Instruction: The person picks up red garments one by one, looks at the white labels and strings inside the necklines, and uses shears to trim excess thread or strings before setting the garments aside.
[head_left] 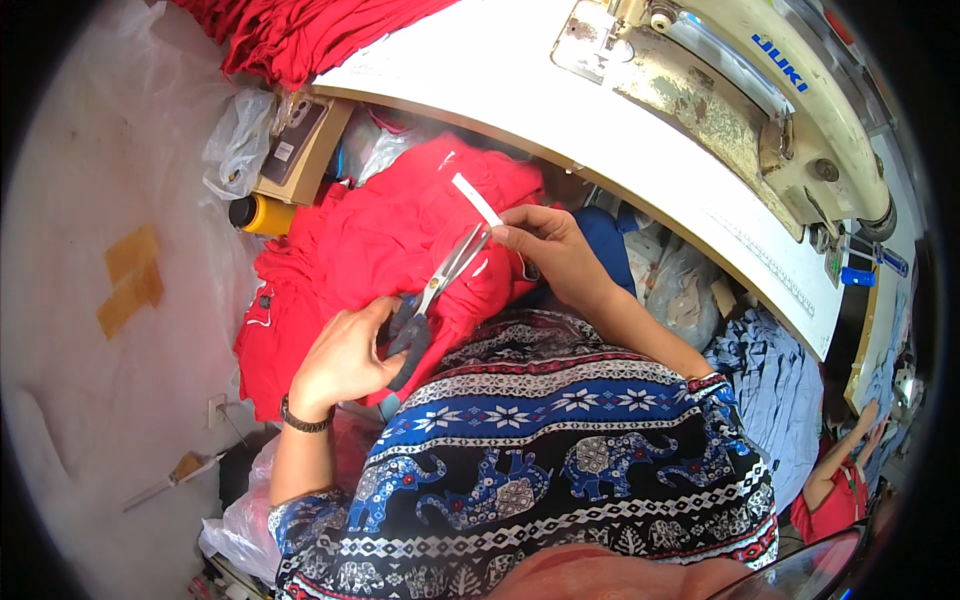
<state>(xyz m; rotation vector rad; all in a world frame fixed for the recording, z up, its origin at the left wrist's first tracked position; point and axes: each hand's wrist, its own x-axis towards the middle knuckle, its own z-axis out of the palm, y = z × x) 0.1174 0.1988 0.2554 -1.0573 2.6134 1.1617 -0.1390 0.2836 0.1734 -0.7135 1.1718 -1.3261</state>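
My left hand [345, 358], with a dark watch band on its wrist, has its fingers in the dark handles of a pair of scissors [433, 292]. The blades are parted and point up toward the fingertips of my right hand [562, 250]. Between thumb and fingers that hand pinches one end of a narrow white strip [476, 199], which sticks out to the upper left. Beneath both hands a heap of red fabric [350, 245] lies bunched over my lap and below the table edge.
A sewing machine [830, 110] stands on the white table [450, 75], with more red fabric [300, 40] at its far left. Left of my lap are a yellow container [268, 216] and a box [300, 150]. Blue-grey garments [765, 390] lie right, where another person [840, 490] works.
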